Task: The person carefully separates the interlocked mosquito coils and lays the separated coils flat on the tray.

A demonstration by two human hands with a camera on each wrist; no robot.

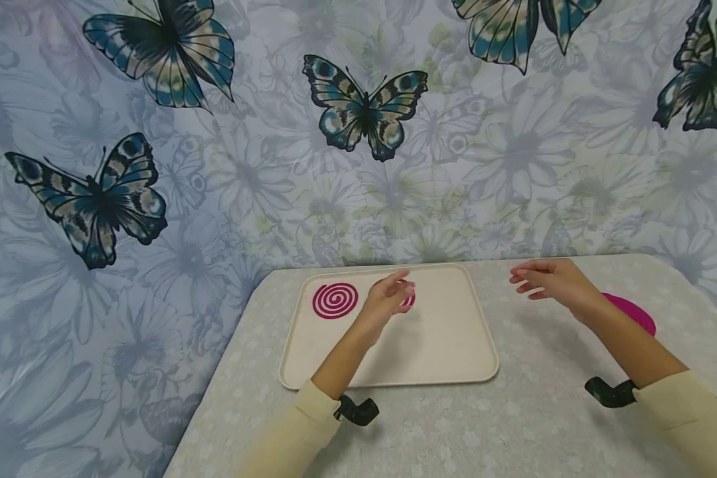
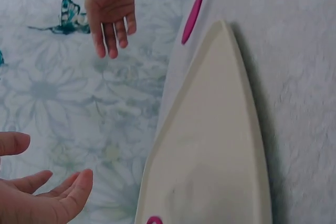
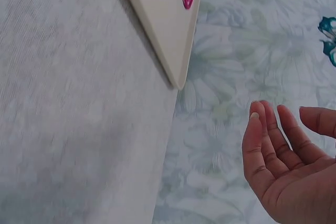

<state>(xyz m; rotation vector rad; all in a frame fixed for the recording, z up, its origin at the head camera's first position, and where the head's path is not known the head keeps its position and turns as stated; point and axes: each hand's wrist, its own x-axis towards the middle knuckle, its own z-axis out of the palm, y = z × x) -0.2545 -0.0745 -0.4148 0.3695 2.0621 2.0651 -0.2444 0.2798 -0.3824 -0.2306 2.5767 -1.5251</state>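
In the head view a cream tray [image 1: 442, 332] lies on the table with a magenta spiral [image 1: 335, 301] at its back left. The left hand [image 1: 382, 305] hovers above the tray, fingers loosely bent and holding nothing; it partly hides a second magenta piece [image 1: 410, 300]. Right of the tray, the right hand [image 1: 552, 282] is raised over the table, its fingers relaxed around nothing. A magenta object [image 1: 632, 315] lies partly behind the right forearm. The right wrist view shows the right hand [image 3: 294, 171] with gently bent fingers, touching nothing.
The table [image 1: 454, 431] has a pale, mottled grey covering. Directly behind it stands a wall [image 1: 245, 219] patterned with flowers and dark teal butterflies. The tray's right rim [image 1: 484, 322] lies between the two hands.
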